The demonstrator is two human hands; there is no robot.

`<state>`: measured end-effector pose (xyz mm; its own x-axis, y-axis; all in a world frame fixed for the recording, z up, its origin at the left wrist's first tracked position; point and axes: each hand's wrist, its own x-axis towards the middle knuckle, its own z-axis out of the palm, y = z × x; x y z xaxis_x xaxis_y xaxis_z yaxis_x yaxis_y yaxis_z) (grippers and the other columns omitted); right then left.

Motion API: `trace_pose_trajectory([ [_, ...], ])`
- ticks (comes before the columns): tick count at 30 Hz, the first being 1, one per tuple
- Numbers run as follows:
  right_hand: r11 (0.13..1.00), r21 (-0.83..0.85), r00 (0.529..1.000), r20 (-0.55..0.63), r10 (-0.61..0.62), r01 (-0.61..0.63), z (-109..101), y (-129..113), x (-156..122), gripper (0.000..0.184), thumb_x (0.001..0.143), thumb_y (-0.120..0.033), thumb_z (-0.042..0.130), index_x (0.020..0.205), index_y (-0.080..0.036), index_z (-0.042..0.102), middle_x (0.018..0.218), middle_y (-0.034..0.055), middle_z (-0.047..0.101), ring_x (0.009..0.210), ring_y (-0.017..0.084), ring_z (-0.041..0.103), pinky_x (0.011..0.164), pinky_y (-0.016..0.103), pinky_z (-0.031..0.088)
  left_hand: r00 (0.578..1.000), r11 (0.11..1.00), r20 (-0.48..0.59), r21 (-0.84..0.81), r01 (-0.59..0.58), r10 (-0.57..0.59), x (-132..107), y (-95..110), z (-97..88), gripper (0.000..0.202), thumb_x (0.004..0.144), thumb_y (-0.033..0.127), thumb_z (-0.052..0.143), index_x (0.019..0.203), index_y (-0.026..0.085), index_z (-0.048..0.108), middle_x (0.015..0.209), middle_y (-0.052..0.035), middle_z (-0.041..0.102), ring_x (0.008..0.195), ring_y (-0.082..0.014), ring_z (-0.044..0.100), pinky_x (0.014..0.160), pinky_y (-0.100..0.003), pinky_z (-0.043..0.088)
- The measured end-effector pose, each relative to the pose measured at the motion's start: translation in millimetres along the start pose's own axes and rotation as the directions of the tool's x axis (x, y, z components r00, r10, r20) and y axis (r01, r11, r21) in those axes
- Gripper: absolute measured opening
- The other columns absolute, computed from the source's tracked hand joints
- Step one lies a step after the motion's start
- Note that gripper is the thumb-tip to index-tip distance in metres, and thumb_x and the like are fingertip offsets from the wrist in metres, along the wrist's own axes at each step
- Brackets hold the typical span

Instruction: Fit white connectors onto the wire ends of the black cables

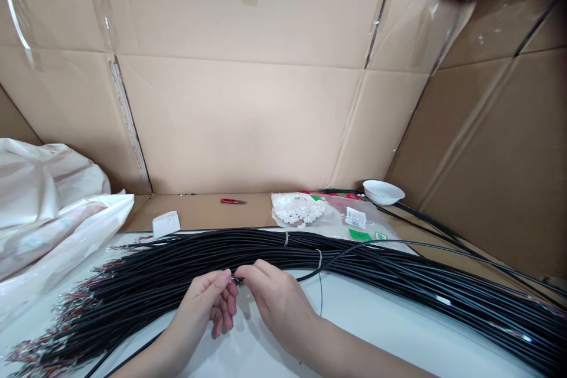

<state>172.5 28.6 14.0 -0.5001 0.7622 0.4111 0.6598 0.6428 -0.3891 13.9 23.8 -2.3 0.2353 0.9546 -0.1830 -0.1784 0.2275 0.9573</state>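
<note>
**Pinch Hold at Bundle Edge**

Left hand (199,307) and right hand (277,301) together, fingertips clamped on one thin round black cable (310,276), at the near edge of a long bundle of black insulated cables (266,248) on a white tabletop (354,331). Beyond: small red-handled snips (233,201), a clear plastic bag of small white pieces (296,209), a round white bowl (383,192), a tan corrugated cardboard wall (239,124).

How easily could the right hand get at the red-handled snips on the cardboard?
Probably easily: the right hand is at a black cable end, and only the low bundle of black cables lies between it and the red-handled snips, so it could pass over.
</note>
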Motion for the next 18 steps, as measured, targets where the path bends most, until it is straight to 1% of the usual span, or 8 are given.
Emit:
trace_pose_trajectory([
  [2, 1.000, 0.023, 1.000, 0.007, 0.016, -0.016, -1.1, -1.7, 0.4, 0.028, 0.083, -0.007, 0.038, 0.097, -0.022, 0.058, 0.078, 0.0014, 0.056, 0.067, 0.011, 0.053, 0.059, 0.019, 0.041, 1.000, 1.000, 0.019, 0.003, -0.016, 0.016, 0.2, 0.4, -0.1, 0.037, 0.077, 0.047, 0.052, 0.063, 0.013, 0.054, 0.048, 0.0003, 0.053, 0.038, -0.0093, 0.051, 0.031, -0.014, 0.032],
  [4, 0.995, 0.087, 0.999, 0.013, 0.040, -0.041, -3.0, -4.0, 0.9, 0.025, 0.084, -0.009, 0.038, 0.094, -0.021, 0.057, 0.080, 0.0014, 0.055, 0.070, 0.011, 0.053, 0.062, 0.020, 0.042, 0.998, 0.998, 0.040, 0.037, -0.058, 0.056, 0.0, -1.0, -0.6, 0.036, 0.078, 0.047, 0.050, 0.065, 0.014, 0.054, 0.052, 0.0006, 0.052, 0.040, -0.0099, 0.051, 0.031, -0.014, 0.033],
  [7, 0.979, 0.195, 0.998, 0.001, 0.065, -0.064, -6.1, -6.3, 1.0, 0.019, 0.086, -0.013, 0.039, 0.086, -0.020, 0.057, 0.081, 0.0009, 0.055, 0.071, 0.010, 0.053, 0.064, 0.020, 0.042, 0.988, 0.980, 0.088, 0.140, -0.140, 0.128, -1.4, -4.7, -1.2, 0.033, 0.081, 0.044, 0.048, 0.067, 0.015, 0.052, 0.056, 0.0006, 0.051, 0.044, -0.0098, 0.051, 0.034, -0.015, 0.034],
  [9, 0.969, 0.239, 0.998, -0.010, 0.061, -0.057, -7.1, -6.7, 1.1, 0.017, 0.086, -0.014, 0.040, 0.083, -0.019, 0.056, 0.082, 0.0007, 0.054, 0.072, 0.010, 0.053, 0.064, 0.020, 0.042, 0.981, 0.963, 0.109, 0.197, -0.181, 0.162, -2.9, -6.2, -1.0, 0.031, 0.083, 0.041, 0.047, 0.066, 0.015, 0.051, 0.057, 0.0005, 0.051, 0.045, -0.0094, 0.050, 0.037, -0.016, 0.035],
  [13, 0.972, 0.236, 1.000, -0.024, 0.020, -0.014, -6.6, -6.8, 1.4, 0.015, 0.086, -0.015, 0.041, 0.082, -0.019, 0.055, 0.081, 0.0012, 0.053, 0.070, 0.011, 0.051, 0.062, 0.021, 0.042, 0.975, 0.947, 0.110, 0.239, -0.215, 0.194, -6.0, -5.7, 0.4, 0.029, 0.083, 0.041, 0.047, 0.070, 0.016, 0.053, 0.056, 0.0009, 0.049, 0.047, -0.0099, 0.047, 0.039, -0.017, 0.035],
  [15, 0.969, 0.245, 0.999, -0.031, 0.036, -0.027, -6.7, -7.7, 1.7, 0.014, 0.084, -0.013, 0.042, 0.078, -0.018, 0.053, 0.079, 0.0007, 0.052, 0.068, 0.011, 0.050, 0.060, 0.021, 0.040, 0.973, 0.942, 0.112, 0.250, -0.224, 0.202, -7.2, -4.6, 1.2, 0.028, 0.082, 0.041, 0.047, 0.074, 0.016, 0.055, 0.057, 0.0008, 0.049, 0.047, -0.0100, 0.046, 0.039, -0.017, 0.035],
  [18, 0.945, 0.322, 0.997, -0.036, 0.074, -0.059, -9.6, -9.6, 2.6, 0.014, 0.083, -0.011, 0.042, 0.075, -0.018, 0.050, 0.077, -0.0002, 0.051, 0.069, 0.010, 0.049, 0.061, 0.021, 0.039, 0.970, 0.936, 0.109, 0.260, -0.237, 0.215, -8.3, -2.7, 2.3, 0.026, 0.081, 0.041, 0.049, 0.074, 0.016, 0.055, 0.058, 0.0007, 0.049, 0.049, -0.0107, 0.047, 0.039, -0.016, 0.036],
])
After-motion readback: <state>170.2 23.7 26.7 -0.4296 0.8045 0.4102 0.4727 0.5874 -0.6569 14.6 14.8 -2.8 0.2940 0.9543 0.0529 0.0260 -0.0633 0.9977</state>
